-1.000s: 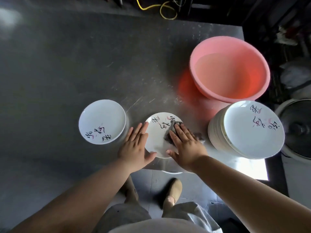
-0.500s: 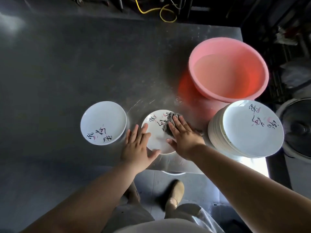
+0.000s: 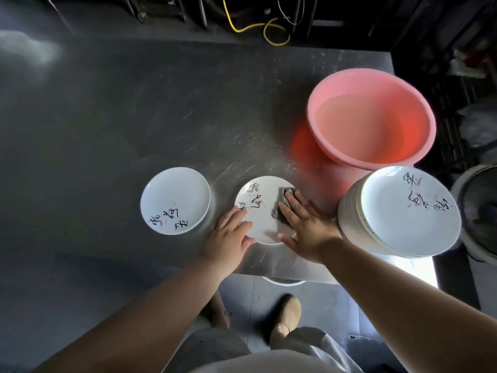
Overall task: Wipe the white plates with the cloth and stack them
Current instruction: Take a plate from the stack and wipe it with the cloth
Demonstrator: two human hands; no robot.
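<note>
We see brushed black characters on three white plates, with small pink marks among them, but we cannot read them with certainty. They stand on the single plate point(image 3: 175, 201) towards the counter's left, on the middle plate point(image 3: 262, 208) at the front edge, and on the top plate of the stack point(image 3: 410, 210) at the front right corner.

Under my hands, a glossy white glazed plate point(image 3: 265, 211) with brushed black lettering sits on a scuffed, dull-sheened metal table point(image 3: 134, 117). The grey cloth point(image 3: 282, 208) looks rough. The pink basin point(image 3: 371, 118) is smooth plastic.
</note>
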